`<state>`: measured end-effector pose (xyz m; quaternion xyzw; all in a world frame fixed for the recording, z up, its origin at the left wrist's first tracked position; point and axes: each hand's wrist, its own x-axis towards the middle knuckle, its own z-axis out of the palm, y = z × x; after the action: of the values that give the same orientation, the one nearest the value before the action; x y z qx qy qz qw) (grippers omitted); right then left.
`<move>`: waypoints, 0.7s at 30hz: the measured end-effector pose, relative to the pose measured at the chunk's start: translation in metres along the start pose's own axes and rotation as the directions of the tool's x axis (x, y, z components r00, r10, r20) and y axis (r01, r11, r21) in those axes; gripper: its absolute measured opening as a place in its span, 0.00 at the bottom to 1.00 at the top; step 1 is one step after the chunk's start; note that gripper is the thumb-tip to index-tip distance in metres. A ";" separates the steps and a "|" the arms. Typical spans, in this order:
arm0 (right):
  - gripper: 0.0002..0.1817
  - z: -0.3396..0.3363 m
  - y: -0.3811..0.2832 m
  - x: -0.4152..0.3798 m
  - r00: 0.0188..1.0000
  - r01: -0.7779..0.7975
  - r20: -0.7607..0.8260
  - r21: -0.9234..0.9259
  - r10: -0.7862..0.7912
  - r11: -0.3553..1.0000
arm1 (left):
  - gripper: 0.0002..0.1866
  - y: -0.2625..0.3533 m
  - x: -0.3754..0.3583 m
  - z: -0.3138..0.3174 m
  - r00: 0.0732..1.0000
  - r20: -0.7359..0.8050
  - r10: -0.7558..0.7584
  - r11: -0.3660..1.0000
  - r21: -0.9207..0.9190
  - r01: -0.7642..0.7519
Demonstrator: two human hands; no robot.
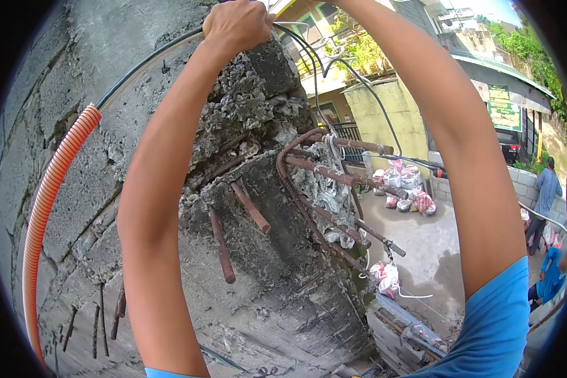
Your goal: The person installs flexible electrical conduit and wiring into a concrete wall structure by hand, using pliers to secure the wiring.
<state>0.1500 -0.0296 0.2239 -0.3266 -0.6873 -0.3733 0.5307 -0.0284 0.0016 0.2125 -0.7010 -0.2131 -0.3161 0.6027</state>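
Note:
My left hand (238, 25) is raised to the top edge, fingers curled shut around black and white electrical cables (150, 63). On the left these cables come out of an orange corrugated conduit (49, 183); on the right, loose black cable ends (305, 47) hang past the hand. A dark thing shows just above my knuckles, too cut off to name. My right arm (447, 107) reaches up, but its hand lies beyond the top edge. Below my hands is the broken concrete (252, 94) of a wall corner.
Rusty rebar (321, 170) juts from the concrete toward the right, and shorter bars (222, 246) stick out lower down. Far below on the paved ground (422, 246) lie filled sacks (409, 186). Two people (545, 195) are at the right, one standing, one lower down.

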 end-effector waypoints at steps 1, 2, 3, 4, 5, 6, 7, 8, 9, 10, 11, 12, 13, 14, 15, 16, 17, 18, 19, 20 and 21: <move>0.21 0.007 0.006 -0.001 1.000 -0.005 -0.007 -0.001 0.005 1.000 | 0.15 0.001 0.002 -0.008 1.000 0.002 -0.024 0.999 -0.026 0.024; 0.21 0.014 0.012 -0.003 1.000 -0.012 0.003 -0.005 0.012 1.000 | 0.14 0.001 0.002 -0.017 0.999 0.008 -0.047 0.998 -0.051 0.047; 0.22 0.023 0.017 -0.008 1.000 -0.019 0.010 0.000 0.019 1.000 | 0.13 0.001 0.002 -0.020 0.998 0.020 -0.066 0.995 -0.078 0.067; 0.22 0.030 0.021 -0.012 0.999 -0.025 0.027 0.002 0.025 1.000 | 0.13 -0.001 0.003 -0.017 0.998 -0.020 -0.056 0.995 -0.080 0.055; 0.22 0.037 0.023 -0.016 0.999 -0.025 0.048 0.005 0.025 1.000 | 0.14 -0.003 0.005 -0.013 0.997 -0.058 -0.050 0.996 -0.082 0.045; 0.22 0.043 0.024 -0.021 0.997 -0.026 0.072 0.010 0.025 1.000 | 0.14 -0.006 0.005 -0.009 0.995 -0.095 -0.042 0.996 -0.084 0.034; 0.22 0.047 0.026 -0.025 0.995 -0.022 0.094 0.015 0.021 1.000 | 0.14 -0.008 0.006 -0.005 0.995 -0.084 -0.056 0.995 -0.086 0.049; 0.23 0.050 0.027 -0.029 0.993 -0.019 0.120 0.030 0.016 0.999 | 0.14 -0.006 0.005 -0.007 0.995 -0.071 -0.068 0.994 -0.090 0.061; 0.23 0.051 0.029 -0.031 0.989 -0.015 0.145 0.048 0.007 0.999 | 0.13 -0.005 0.003 -0.009 0.995 -0.055 -0.077 0.993 -0.091 0.072; 0.23 0.052 0.030 -0.032 0.985 -0.006 0.173 0.072 -0.007 0.997 | 0.13 -0.006 0.002 -0.011 0.996 -0.056 -0.073 0.990 -0.128 0.065; 0.23 0.053 0.033 -0.032 0.979 0.012 0.202 0.111 -0.034 0.994 | 0.13 -0.003 -0.004 -0.019 0.996 -0.055 -0.066 0.984 -0.167 0.056; 0.24 0.055 0.035 -0.034 0.977 0.038 0.208 0.095 -0.057 0.995 | 0.13 -0.001 -0.008 -0.023 0.997 -0.056 -0.058 0.978 -0.205 0.046; 0.24 0.058 0.037 -0.033 0.973 0.073 0.208 0.116 -0.096 0.991 | 0.12 -0.004 -0.005 -0.018 0.997 -0.057 -0.049 0.981 -0.188 0.037; 0.24 0.047 0.017 -0.043 0.973 0.081 0.229 -0.183 -0.038 0.980 | 0.12 -0.004 -0.001 -0.013 0.998 -0.056 -0.036 0.984 -0.176 0.026; 0.23 0.053 0.021 -0.049 0.992 0.074 0.113 -0.245 -0.048 0.967 | 0.12 -0.004 0.002 -0.008 0.998 -0.057 -0.025 0.986 -0.166 0.015; 0.22 0.061 0.026 -0.054 0.998 0.043 0.055 -0.274 -0.029 0.961 | 0.12 -0.004 0.003 -0.003 0.998 -0.061 -0.013 0.988 -0.155 0.003; 0.21 0.070 0.032 -0.056 1.000 0.010 -0.005 -0.302 -0.012 0.953 | 0.12 -0.003 0.003 -0.001 0.998 -0.065 0.001 0.990 -0.141 -0.010; 0.21 0.073 0.038 -0.054 0.998 -0.022 -0.069 -0.329 -0.001 0.944 | 0.12 -0.002 0.005 -0.002 0.997 -0.075 0.013 0.992 -0.125 -0.023; 0.18 0.072 0.045 -0.048 0.998 0.022 0.067 -0.523 0.016 0.852 | 0.12 -0.002 0.006 -0.003 0.997 -0.079 0.001 0.989 -0.150 -0.013; 0.17 0.068 0.040 -0.047 0.995 -0.019 0.073 -0.524 0.067 0.852 | 0.12 -0.001 0.005 -0.004 0.997 -0.079 -0.012 0.984 -0.177 -0.002; 0.17 0.065 0.036 -0.050 0.989 -0.062 0.081 -0.520 0.122 0.852 | 0.13 0.001 0.001 -0.004 0.997 -0.071 -0.023 0.979 -0.206 0.008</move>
<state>0.1600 0.0422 0.1713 -0.5096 -0.5742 -0.4990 0.4021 -0.0273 -0.0030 0.2128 -0.7458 -0.1625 -0.3667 0.5319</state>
